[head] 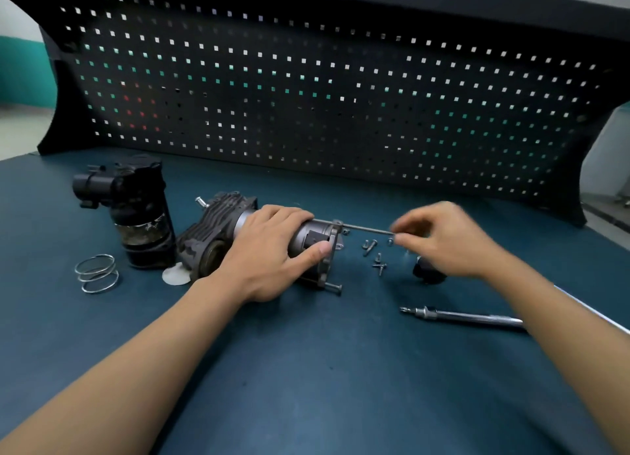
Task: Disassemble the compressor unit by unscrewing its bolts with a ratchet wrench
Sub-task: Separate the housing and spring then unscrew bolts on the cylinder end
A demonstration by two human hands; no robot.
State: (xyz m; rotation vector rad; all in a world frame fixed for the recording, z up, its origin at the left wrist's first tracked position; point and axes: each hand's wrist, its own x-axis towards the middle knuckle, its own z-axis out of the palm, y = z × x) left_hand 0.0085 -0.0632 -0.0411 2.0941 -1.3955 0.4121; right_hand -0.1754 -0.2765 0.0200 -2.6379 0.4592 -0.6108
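Compressor unit point(211, 223) lies on its side mid-worktop point(306, 369), finned head to the left. Left hand point(272, 250) wraps over the motor body, thumb on the end flange. Right hand point(443, 240) is blurred; its fingertips appear to pinch the free end of a long bolt point(361, 228) sticking well out of the flange top. Second bolt point(332, 287) protrudes at the flange bottom. Ratchet wrench point(467, 316) lies untouched near the right forearm. Loose screws point(373, 253) sit beside the flange. Spring point(97, 273) and black canister point(136, 209) are left of the unit.
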